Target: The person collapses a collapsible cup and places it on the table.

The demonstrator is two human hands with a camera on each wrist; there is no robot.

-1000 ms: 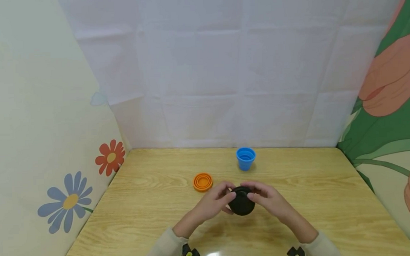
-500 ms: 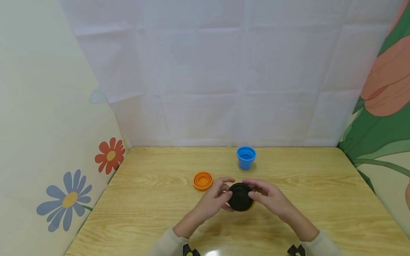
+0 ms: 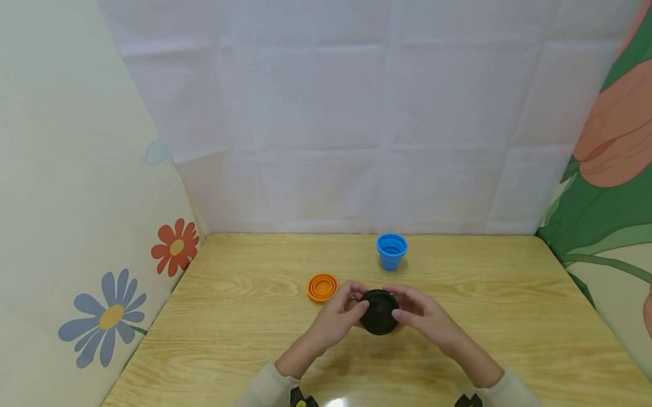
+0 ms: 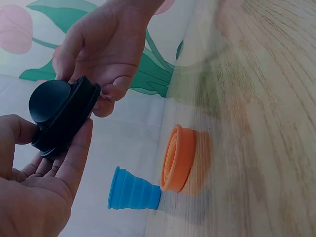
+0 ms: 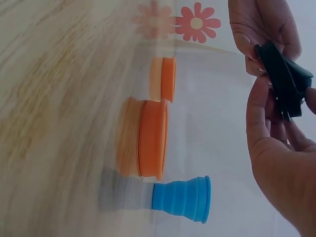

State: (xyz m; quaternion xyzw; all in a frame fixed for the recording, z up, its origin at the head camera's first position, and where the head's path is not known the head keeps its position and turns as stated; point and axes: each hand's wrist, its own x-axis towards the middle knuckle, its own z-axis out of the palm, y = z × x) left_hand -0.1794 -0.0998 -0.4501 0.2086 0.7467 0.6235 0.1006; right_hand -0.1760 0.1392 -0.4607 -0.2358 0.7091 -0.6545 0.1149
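white cloth (image 3: 312, 120) backdrop; wood worktop (image 3: 228, 338); l hand (image 3: 334, 318) & r hand (image 3: 426, 318) curled round opp. edges of blk disc (image 3: 380, 320), held above worktop; upright blue cup (image 3: 391, 260) beyond; flat orange disc (image 3: 322, 294) nr l hand. step: prob. reshaping blk disc; next likely needs even thumb pressure.

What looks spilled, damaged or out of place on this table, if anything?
Nothing stands out. The blue cup stands upright, both orange pieces lie flat on the table, and the left hand and right hand hold the black piece above it. No spill or damage shows.
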